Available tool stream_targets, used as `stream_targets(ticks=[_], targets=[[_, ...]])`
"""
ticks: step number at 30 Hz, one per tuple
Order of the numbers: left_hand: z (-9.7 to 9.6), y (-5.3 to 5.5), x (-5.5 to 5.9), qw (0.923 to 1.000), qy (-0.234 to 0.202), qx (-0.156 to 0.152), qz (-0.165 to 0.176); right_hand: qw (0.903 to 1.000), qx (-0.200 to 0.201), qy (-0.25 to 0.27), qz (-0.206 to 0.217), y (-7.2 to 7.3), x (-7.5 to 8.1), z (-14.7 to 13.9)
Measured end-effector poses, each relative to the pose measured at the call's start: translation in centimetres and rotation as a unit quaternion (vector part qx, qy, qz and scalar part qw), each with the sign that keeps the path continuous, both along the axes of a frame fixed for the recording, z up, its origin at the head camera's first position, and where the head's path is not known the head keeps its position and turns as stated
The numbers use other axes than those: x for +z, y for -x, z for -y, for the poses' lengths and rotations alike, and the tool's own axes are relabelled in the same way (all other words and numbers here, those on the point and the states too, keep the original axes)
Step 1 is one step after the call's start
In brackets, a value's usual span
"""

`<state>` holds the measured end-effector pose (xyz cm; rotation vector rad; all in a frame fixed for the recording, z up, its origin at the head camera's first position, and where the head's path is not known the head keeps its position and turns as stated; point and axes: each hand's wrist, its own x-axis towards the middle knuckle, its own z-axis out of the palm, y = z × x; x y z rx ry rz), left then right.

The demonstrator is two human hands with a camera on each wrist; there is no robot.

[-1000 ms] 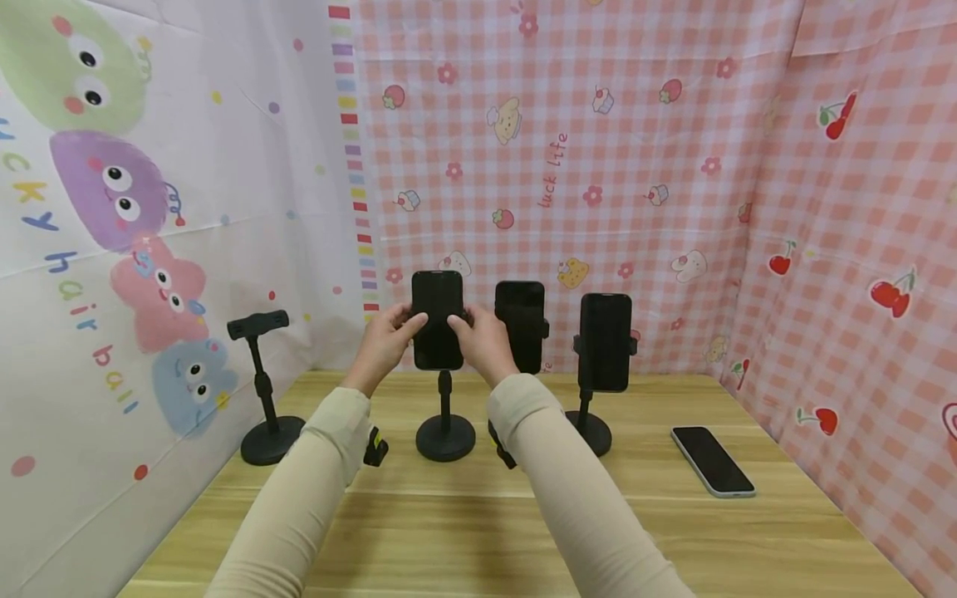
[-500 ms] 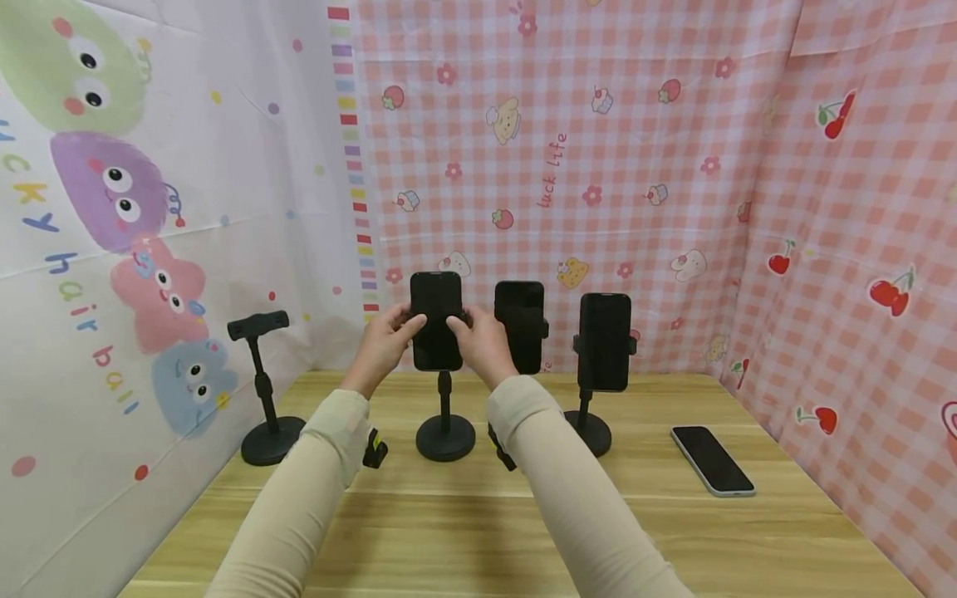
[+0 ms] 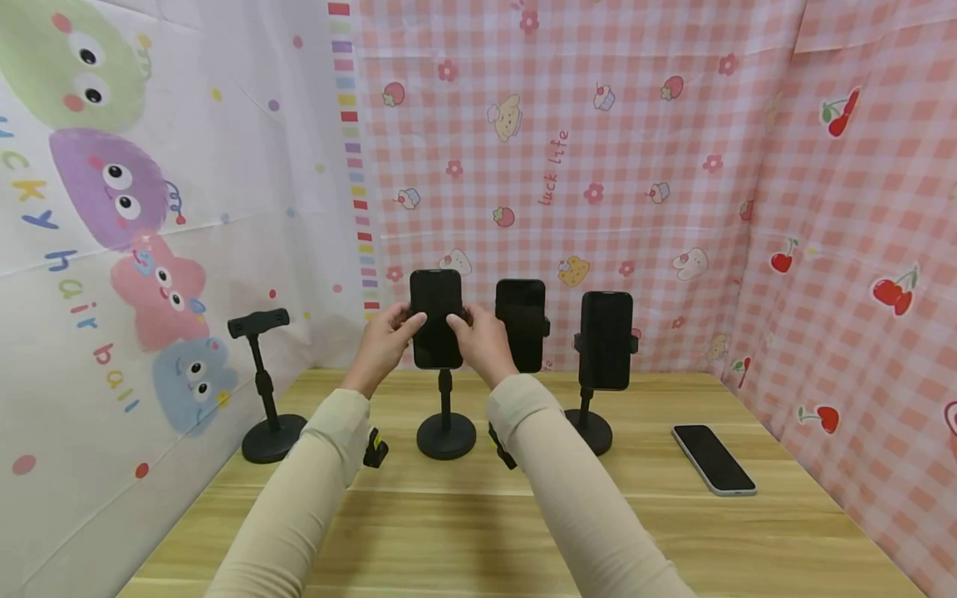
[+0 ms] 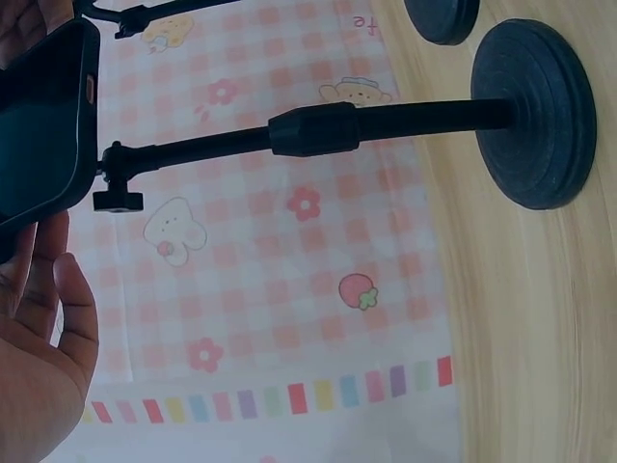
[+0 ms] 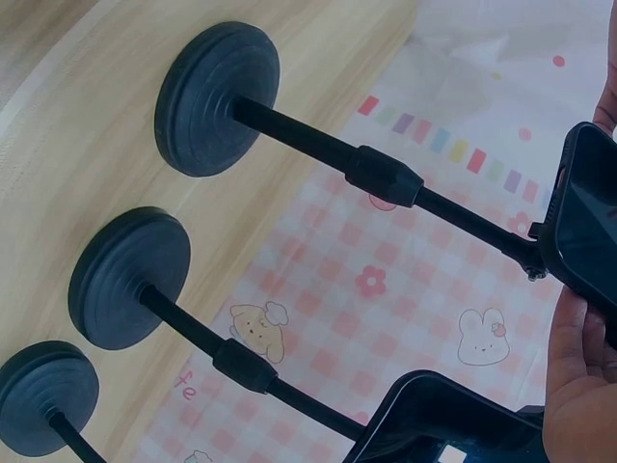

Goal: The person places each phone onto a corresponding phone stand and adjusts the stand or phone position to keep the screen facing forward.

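Observation:
A black phone (image 3: 437, 328) stands upright at the top of a black phone stand (image 3: 446, 436) near the middle of the table. My left hand (image 3: 385, 345) grips its left edge, thumb on the front of the screen. On the opposite edge my right hand (image 3: 483, 340) does the same, its thumb also on the screen and its fingers going behind. The left wrist view shows the stand's pole (image 4: 318, 128) running to a small knob under the phone. In the right wrist view the fingers (image 5: 581, 338) lie along the phone's side. The holder's clamp is hidden behind the phone.
Right of my hands stand two more phones, one (image 3: 521, 324) partly behind my right hand and another (image 3: 606, 340), both clamped in stands. At the left is a stand with a bare holder (image 3: 257, 324). A light-edged phone (image 3: 714, 459) lies flat on the table (image 3: 449, 540) at right.
Almost nothing differs. Both hands keep the same grip on the phone, and the head view has shifted very slightly.

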<state>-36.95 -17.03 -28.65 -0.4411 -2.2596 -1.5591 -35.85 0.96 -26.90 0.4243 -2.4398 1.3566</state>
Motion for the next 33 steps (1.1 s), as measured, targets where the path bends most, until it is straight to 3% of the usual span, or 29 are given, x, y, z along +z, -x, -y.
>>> stream_targets(ticks=[13, 21, 33], targets=[[0.03, 0.0, -0.45, 0.9998, 0.009, 0.015, -0.005, 0.9999, -0.002, -0.01, -0.002, 0.01, -0.14, 0.08], [-0.23, 0.02, 0.1, 0.9978, 0.028, 0.05, -0.034, 0.9999, -0.01, -0.006, -0.01, 0.17, 0.26, 0.24], [-0.34, -0.1, -0.14, 0.9943, 0.049, 0.068, -0.067, 0.9997, -0.024, -0.003, -0.005, 0.08, 0.05, 0.47]])
